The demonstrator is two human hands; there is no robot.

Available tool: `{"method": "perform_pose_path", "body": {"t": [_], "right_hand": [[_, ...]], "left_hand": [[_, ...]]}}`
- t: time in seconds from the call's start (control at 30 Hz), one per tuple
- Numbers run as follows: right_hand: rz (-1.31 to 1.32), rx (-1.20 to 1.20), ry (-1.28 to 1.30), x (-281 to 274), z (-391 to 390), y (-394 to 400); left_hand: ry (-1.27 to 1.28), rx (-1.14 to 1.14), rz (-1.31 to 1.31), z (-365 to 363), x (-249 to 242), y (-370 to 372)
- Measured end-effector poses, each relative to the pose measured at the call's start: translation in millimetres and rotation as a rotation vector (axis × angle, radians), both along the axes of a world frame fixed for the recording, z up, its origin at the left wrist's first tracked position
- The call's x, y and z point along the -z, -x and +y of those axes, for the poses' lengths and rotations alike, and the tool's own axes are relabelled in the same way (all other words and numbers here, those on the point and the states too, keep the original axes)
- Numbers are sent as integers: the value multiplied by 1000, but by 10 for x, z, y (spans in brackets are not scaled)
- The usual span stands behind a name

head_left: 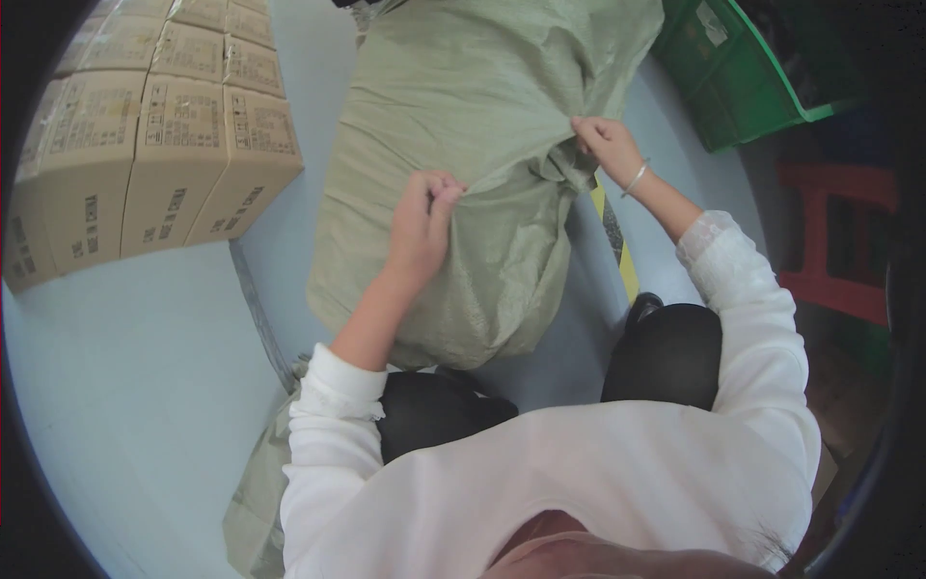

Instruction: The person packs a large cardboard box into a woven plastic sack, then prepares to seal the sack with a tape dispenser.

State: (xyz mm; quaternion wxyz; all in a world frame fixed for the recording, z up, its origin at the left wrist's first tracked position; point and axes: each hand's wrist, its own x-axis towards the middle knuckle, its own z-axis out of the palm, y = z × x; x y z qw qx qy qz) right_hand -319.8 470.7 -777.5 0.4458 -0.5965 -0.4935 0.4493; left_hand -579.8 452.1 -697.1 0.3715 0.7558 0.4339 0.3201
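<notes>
A large grey-green woven sack [434,106] lies on the floor in front of my knees, bulging and creased. My left hand [424,222] pinches a fold of its fabric near the middle. Farther up and to the right, my right hand [608,145] grips the sack's fabric at its right side, where the cloth is bunched. Between the two hands the material is pulled into a taut ridge. What is inside the sack is hidden.
Stacked cardboard boxes [174,164] stand at the left. To the upper right is a green plastic crate [733,77], with a red stool [820,232] below it. Yellow-black tape [613,236] marks the floor. Another sack [260,492] lies at lower left.
</notes>
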Motion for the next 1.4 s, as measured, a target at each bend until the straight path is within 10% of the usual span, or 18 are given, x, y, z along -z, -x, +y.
{"method": "perform_pose_path", "body": {"t": [0.27, 0.47, 0.57, 0.77, 0.97, 1.07, 1.27, 1.4], "right_hand": [[47, -148, -155, -35, 41, -160], [-161, -153, 303, 829, -389, -373], [-86, -549, 692, 420, -491, -274], [138, -1030, 250, -1005, 43, 453], [-552, -666, -626, -608, 1029, 1595], [-1120, -412, -477, -171, 1335, 1800], [-1272, -486, -320, -69, 1230, 1844], [-1320, -497, -359, -77, 1188, 1850]], "left_hand": [[14, 155, 134, -146, 218, 114], [-234, 390, 355, -342, 267, 30], [-338, 434, 666, -468, 350, 29], [-405, 509, 629, -524, 465, 5], [-484, 594, 624, -647, 531, -11], [-500, 634, 578, -680, 580, -2], [-505, 369, 18, -283, 216, 260], [-465, -135, 404, 43, -87, 1246]]}}
